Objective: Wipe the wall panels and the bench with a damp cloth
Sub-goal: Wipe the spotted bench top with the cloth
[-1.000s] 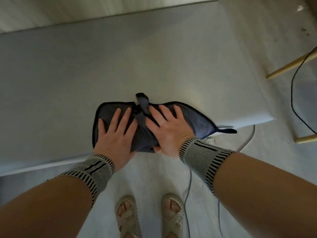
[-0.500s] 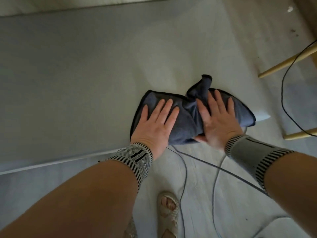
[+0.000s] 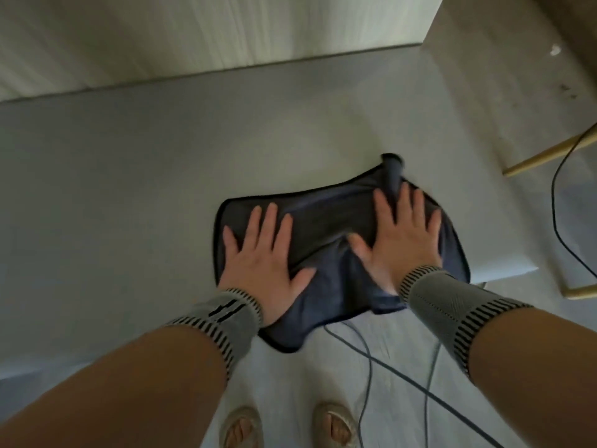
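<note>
Left hand (image 3: pixel 265 260) and right hand (image 3: pixel 400 240), fingers spread, press flat on dark blue cloth (image 3: pixel 326 221) near desk (image 3: pixel 129 189) front edge; cloth corner overhangs.

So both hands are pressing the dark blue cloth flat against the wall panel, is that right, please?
Not quite: the head view shows the left hand and right hand pressing the dark blue cloth flat on the bench, not the wall panel.

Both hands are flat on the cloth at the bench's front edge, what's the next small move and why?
Probably push the cloth away toward the wall panel: both hands, left and right, press it flat, it overhangs the front edge, and bare bench lies ahead.
</note>
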